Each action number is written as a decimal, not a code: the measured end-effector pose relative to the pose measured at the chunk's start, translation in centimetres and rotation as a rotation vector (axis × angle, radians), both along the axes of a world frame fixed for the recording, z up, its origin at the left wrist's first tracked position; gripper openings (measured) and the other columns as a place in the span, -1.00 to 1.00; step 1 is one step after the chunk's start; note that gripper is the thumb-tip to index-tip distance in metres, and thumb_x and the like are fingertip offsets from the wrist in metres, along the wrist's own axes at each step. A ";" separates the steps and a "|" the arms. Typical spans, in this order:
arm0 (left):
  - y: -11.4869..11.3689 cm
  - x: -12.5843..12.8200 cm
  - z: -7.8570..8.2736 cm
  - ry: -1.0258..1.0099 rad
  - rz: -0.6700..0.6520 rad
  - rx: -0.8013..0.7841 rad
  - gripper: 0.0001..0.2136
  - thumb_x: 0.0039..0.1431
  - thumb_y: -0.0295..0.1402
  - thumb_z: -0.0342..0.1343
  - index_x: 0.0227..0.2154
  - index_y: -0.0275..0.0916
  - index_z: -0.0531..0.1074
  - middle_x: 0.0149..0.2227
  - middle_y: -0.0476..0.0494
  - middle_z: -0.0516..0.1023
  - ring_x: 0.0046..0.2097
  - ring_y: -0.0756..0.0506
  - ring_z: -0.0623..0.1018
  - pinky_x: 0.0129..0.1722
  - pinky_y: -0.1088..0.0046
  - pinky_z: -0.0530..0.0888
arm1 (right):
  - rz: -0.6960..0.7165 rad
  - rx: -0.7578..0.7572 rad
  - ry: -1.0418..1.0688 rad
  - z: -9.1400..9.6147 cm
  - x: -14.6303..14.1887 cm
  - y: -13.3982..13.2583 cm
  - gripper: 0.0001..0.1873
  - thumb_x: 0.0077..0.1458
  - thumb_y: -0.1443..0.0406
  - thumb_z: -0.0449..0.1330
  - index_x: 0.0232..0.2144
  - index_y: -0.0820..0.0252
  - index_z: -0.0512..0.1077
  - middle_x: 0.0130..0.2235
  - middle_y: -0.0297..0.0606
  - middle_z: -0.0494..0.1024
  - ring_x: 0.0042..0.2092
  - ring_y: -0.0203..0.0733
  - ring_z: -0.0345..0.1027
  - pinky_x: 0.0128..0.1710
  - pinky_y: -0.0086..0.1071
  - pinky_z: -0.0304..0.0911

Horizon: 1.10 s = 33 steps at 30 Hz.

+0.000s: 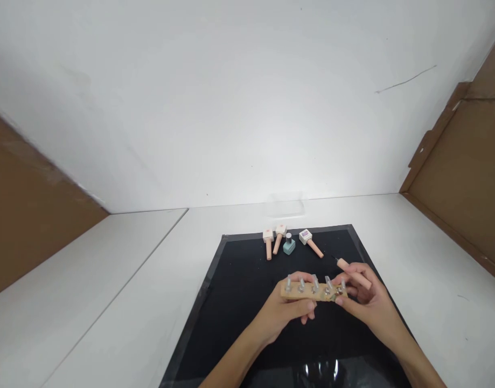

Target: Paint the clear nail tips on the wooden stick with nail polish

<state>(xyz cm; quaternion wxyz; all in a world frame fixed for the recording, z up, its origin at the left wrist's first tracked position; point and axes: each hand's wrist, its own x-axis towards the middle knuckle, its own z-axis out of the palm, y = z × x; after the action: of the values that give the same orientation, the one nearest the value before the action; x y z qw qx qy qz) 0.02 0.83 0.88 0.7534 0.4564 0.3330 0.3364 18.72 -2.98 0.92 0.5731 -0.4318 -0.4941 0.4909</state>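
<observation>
My left hand point(283, 310) is closed around a pale wooden nail-tip holder point(298, 295), thumb along its near side and fingers behind it. Several clear nail tips stand in a row along its top. In my right hand point(372, 310) a nail polish brush point(359, 278) with a peach handle lies between the fingers, its dark bristle end pointing up and left. The right thumb and a fingertip also touch the holder's right end, by the last nail tip point(343, 284).
Beyond my hands, a teal nail polish bottle point(288, 247) stands on a black mat point(239, 285). Around it lie three white bottles with peach caps, one left point(268, 235), one in the middle point(281, 230), one right point(305, 236). A clear plastic piece point(285, 208) rests behind the mat. Cardboard panels point(465, 178) flank the white table.
</observation>
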 end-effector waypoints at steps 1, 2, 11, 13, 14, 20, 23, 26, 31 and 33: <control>0.1 -0.2 0.0 0.041 -0.014 0.037 -0.53 -0.29 -0.20 0.35 -0.28 -0.28 0.35 -0.54 0.04 0.38 -0.55 0.05 0.35 -0.59 0.56 0.23 | -0.028 -0.002 0.024 -0.2 0.3 -0.1 -0.63 -0.11 0.21 0.37 -0.27 0.03 0.31 -0.37 -0.37 0.52 -0.32 -0.27 0.46 -0.29 -0.41 0.42; 0.2 -0.4 0.0 0.109 -0.015 0.103 -0.53 -0.28 -0.24 0.34 -0.25 -0.28 0.36 -0.51 0.03 0.39 -0.51 0.04 0.35 -0.55 0.54 0.26 | -0.058 -0.001 0.042 -0.5 0.6 -0.2 -0.63 -0.12 0.22 0.37 -0.26 0.03 0.32 -0.38 -0.37 0.51 -0.33 -0.29 0.46 -0.30 -0.45 0.41; 1.5 -2.4 1.0 0.932 -0.157 0.834 -0.63 -0.17 -0.43 0.22 -0.20 -0.22 0.40 -0.17 -0.11 0.45 -0.12 -0.18 0.36 -0.09 0.26 0.31 | -0.171 -0.036 -0.090 -3.9 4.9 -3.5 -0.67 -0.13 0.22 0.37 -0.30 0.04 0.36 -0.38 -0.32 0.54 -0.36 -0.26 0.47 -0.35 -0.50 0.43; 1.7 -2.4 0.6 1.038 -0.216 0.851 -0.70 -0.15 -0.43 0.20 -0.26 -0.24 0.43 -0.22 -0.13 0.46 -0.16 -0.19 0.39 -0.13 0.26 0.32 | -0.151 -0.038 -0.167 -4.5 5.0 -4.1 -0.72 -0.10 0.19 0.34 -0.32 0.05 0.36 -0.35 -0.30 0.55 -0.31 -0.22 0.49 -0.33 -0.47 0.45; 1.7 -2.3 0.4 1.064 -0.221 0.846 -0.75 -0.13 -0.43 0.18 -0.29 -0.25 0.43 -0.24 -0.14 0.47 -0.17 -0.19 0.40 -0.15 0.28 0.31 | -0.129 -0.044 -0.206 -4.7 4.9 -4.2 -0.73 -0.08 0.18 0.33 -0.33 0.06 0.36 -0.35 -0.29 0.55 -0.28 -0.19 0.50 -0.31 -0.45 0.45; 1.8 -2.3 0.2 0.840 -0.092 0.613 -0.85 -0.07 -0.38 0.13 -0.38 -0.25 0.39 -0.37 -0.03 0.45 -0.34 -0.07 0.43 -0.32 0.45 0.32 | 0.148 -0.154 -0.492 -3.4 5.0 -4.3 -0.74 -0.03 0.16 0.27 -0.29 0.10 0.37 -0.10 -0.09 0.56 0.11 0.05 0.30 -0.05 -0.23 0.34; 1.8 -2.5 0.6 0.652 -0.027 0.534 -0.85 -0.11 -0.39 0.16 -0.40 -0.26 0.37 -0.44 0.03 0.39 -0.39 -0.02 0.38 -0.37 0.49 0.30 | 0.205 -0.149 -0.655 -2.4 6.4 -4.2 -0.65 0.01 0.18 0.24 -0.12 0.07 0.37 0.03 -0.05 0.49 0.18 0.07 0.18 0.08 -0.11 0.19; 1.9 -2.5 0.9 0.403 0.018 0.371 -0.80 -0.16 -0.40 0.22 -0.40 -0.28 0.38 -0.47 0.05 0.37 -0.41 0.01 0.37 -0.37 0.51 0.30 | 0.149 -0.074 -0.765 -0.7 7.5 -3.9 -0.67 0.09 0.14 0.15 -0.08 0.05 0.36 -0.04 -0.07 0.55 0.13 0.05 0.28 0.06 -0.07 0.21; 1.7 -2.6 1.4 0.066 0.098 0.150 -0.63 -0.34 -0.26 0.37 -0.42 -0.31 0.46 -0.48 0.01 0.44 -0.43 0.03 0.39 -0.39 0.54 0.32 | -0.117 0.210 -0.581 3.5 5.9 -2.4 -0.73 0.18 0.11 0.07 -0.23 0.06 0.48 -0.47 -0.25 0.61 -0.33 -0.13 0.54 -0.23 -0.31 0.45; 1.6 -2.7 1.6 -0.006 0.124 0.100 -0.57 -0.40 -0.20 0.40 -0.40 -0.31 0.49 -0.47 -0.01 0.48 -0.43 0.03 0.41 -0.41 0.55 0.33 | -0.111 0.330 -0.496 5.0 4.2 -1.6 -0.75 0.16 0.14 0.11 -0.41 0.07 0.53 -0.37 -0.24 0.62 -0.52 -0.26 0.47 -0.49 -0.43 0.43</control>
<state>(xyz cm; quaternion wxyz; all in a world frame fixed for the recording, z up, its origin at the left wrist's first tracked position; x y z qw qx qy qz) -2.68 2.45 2.45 0.7083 0.4710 0.3411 0.4002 22.87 -4.56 5.90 0.5235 -0.4660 -0.6675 0.2514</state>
